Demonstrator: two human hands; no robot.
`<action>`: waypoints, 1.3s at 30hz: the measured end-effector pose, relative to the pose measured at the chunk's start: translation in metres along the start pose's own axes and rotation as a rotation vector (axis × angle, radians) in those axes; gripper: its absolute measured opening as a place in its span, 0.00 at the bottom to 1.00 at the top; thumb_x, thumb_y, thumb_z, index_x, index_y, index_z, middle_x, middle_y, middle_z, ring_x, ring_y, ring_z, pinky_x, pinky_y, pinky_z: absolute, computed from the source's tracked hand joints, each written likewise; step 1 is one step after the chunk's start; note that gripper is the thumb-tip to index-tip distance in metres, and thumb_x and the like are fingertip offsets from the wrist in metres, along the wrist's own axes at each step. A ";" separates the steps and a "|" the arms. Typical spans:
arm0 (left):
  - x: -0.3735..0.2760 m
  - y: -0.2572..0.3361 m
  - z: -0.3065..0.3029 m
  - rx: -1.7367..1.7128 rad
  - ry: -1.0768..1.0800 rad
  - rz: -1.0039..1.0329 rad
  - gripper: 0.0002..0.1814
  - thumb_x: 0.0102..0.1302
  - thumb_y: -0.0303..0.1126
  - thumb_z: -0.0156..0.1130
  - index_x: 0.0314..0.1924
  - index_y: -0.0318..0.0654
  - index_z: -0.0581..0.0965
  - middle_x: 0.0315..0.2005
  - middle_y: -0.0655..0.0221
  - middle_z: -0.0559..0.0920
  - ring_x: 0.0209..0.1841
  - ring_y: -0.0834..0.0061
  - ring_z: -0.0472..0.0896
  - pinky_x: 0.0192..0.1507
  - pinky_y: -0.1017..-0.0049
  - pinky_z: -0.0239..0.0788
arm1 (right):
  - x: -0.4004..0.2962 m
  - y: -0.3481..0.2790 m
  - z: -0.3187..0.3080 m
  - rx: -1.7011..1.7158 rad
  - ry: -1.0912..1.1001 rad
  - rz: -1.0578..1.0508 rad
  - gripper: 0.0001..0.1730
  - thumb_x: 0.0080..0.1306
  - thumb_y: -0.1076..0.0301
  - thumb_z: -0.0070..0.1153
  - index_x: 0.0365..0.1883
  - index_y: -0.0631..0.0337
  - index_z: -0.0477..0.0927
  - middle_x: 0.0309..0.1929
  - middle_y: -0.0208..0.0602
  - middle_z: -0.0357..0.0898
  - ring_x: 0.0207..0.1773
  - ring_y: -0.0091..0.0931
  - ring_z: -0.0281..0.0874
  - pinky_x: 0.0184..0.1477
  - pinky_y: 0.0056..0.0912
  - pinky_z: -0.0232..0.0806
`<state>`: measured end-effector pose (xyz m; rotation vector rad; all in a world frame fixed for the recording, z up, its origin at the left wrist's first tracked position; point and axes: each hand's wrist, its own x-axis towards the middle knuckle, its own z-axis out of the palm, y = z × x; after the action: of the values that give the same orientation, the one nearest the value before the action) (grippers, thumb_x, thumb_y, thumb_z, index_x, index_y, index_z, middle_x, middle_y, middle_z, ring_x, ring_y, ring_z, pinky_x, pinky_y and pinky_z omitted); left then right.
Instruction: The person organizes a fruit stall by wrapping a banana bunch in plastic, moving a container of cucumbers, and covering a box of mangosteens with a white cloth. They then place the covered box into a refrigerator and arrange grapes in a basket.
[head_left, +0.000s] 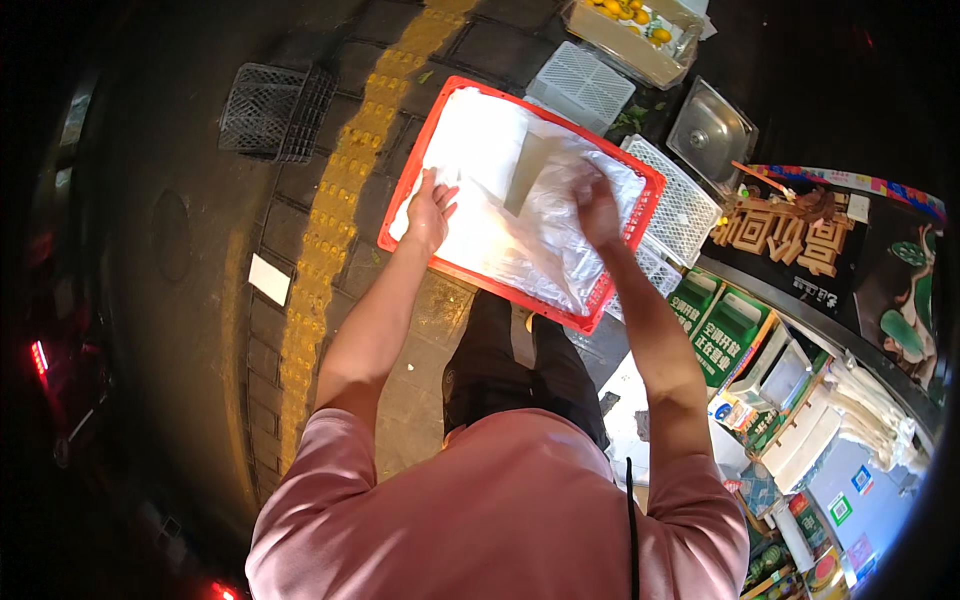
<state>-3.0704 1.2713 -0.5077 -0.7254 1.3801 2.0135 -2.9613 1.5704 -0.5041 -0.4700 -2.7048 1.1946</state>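
A red plastic crate (651, 196) is in front of me, with crumpled clear plastic film (559, 247) and bright white sheets (476, 139) inside its rim. My left hand (430, 214) is over the left part of the crate, palm partly up and fingers apart, with nothing in it. It touches or hovers just above the white sheet; glare hides which. On the other side my right hand (598, 202) is over the film, blurred by motion, so its grip is unclear. Between the hands a greyish strip (527, 174) crosses the film, perhaps a shadow or a fold.
White perforated crates (671, 199) stand along the right, near a steel sink (709, 135). Beyond is a cardboard box (626, 41) of yellow-orange fruit. A dark mesh crate (274, 112) sits left of the yellow tactile paving (337, 187). Green signs (727, 330) line the right side.
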 end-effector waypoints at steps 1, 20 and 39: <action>0.009 -0.011 0.005 0.240 0.078 0.080 0.28 0.78 0.54 0.50 0.68 0.43 0.71 0.58 0.60 0.80 0.63 0.67 0.76 0.65 0.62 0.65 | 0.008 0.013 -0.034 -0.010 0.199 0.051 0.25 0.74 0.58 0.55 0.64 0.63 0.74 0.62 0.51 0.76 0.61 0.48 0.75 0.66 0.46 0.65; 0.081 0.044 -0.019 1.433 0.197 0.320 0.47 0.54 0.55 0.76 0.63 0.26 0.70 0.55 0.44 0.80 0.55 0.48 0.80 0.56 0.58 0.73 | -0.122 0.037 -0.041 0.130 0.239 0.850 0.45 0.47 0.50 0.79 0.56 0.67 0.72 0.54 0.53 0.77 0.57 0.47 0.76 0.58 0.46 0.70; -0.241 0.051 0.128 1.629 -0.181 0.829 0.25 0.53 0.34 0.79 0.49 0.31 0.82 0.40 0.59 0.88 0.42 0.63 0.86 0.48 0.66 0.75 | -0.354 -0.041 -0.270 0.065 0.330 0.830 0.36 0.53 0.48 0.72 0.49 0.66 0.76 0.43 0.56 0.84 0.50 0.47 0.83 0.53 0.47 0.73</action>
<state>-2.9574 1.3381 -0.2636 0.8269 2.6648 0.6363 -2.5683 1.6108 -0.2950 -1.7117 -2.2003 1.1889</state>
